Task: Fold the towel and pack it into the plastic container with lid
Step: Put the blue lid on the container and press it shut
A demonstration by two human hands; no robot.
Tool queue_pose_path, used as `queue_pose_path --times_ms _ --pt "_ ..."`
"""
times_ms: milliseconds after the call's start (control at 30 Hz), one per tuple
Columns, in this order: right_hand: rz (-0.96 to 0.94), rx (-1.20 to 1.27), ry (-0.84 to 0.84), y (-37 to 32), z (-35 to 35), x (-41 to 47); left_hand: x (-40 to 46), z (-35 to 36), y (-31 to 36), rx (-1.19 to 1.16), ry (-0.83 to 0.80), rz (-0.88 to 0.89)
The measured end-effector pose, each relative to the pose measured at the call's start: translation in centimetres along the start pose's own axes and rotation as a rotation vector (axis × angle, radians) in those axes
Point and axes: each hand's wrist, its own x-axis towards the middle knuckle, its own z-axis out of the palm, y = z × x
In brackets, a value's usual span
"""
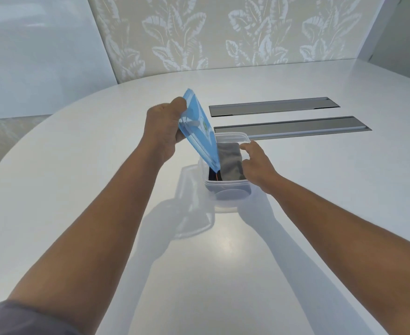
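A clear plastic container (233, 189) stands on the white table (78, 189) near the middle. Inside it lies a folded grey towel (229, 159), with a dark edge and an orange thread showing at the near left. My left hand (164, 131) grips a blue lid (198, 126), held steeply tilted above the container's left side, its lower corner dipping to the rim. My right hand (256, 163) rests on the container's right side, its fingers curled over the rim and touching the towel.
Two long grey metal cable hatches (274, 106) (293, 125) lie flush in the tabletop just behind the container. A leaf-patterned wall panel (223, 32) rises behind the table. The table's curved edge runs along the left.
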Motion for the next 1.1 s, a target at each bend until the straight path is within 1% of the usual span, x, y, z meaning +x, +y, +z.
queue_pose_path --times_ms 100,167,300,367,467,533,633,700,767,900,1100 --pt "0.068 0.144 0.005 -1.3 -0.4 -0.8 -0.2 -0.3 -2.0 -0.183 0.009 -0.068" --pt "0.119 0.26 -0.024 -2.1 -0.9 -1.2 -0.3 -0.5 -3.5 -0.303 -0.001 -0.098" --pt "0.166 0.42 -0.042 -3.4 -2.1 -1.7 -0.3 -0.5 -6.0 -0.436 -0.043 -0.141" --pt "0.214 0.495 -0.001 -3.7 -2.5 -1.7 -0.3 -0.4 -6.9 -0.488 -0.047 -0.153" --pt "0.238 0.601 0.128 -3.5 -2.4 -1.1 -0.9 0.0 -7.5 -0.497 -0.009 -0.168" --pt "0.251 0.637 0.171 -3.3 -2.4 -0.9 -1.2 0.2 -7.9 -0.374 0.034 -0.166" --pt "0.248 0.653 0.207 -3.2 -2.5 -1.1 -1.7 0.7 -8.4 -0.04 0.043 -0.148" --pt "0.253 0.648 0.237 -3.0 -2.5 -1.2 -2.3 1.0 -8.5 0.173 0.021 -0.1" --pt "0.253 0.641 0.249 -2.7 -2.5 -0.9 -2.4 1.2 -9.1 0.316 0.031 -0.022" --pt "0.252 0.601 0.276 -2.5 -2.7 -0.6 -2.2 0.9 -10.2 0.49 0.085 0.073" --pt "0.291 0.486 0.259 -1.6 -2.4 0.2 -2.1 0.7 -10.9 0.586 0.102 0.095"
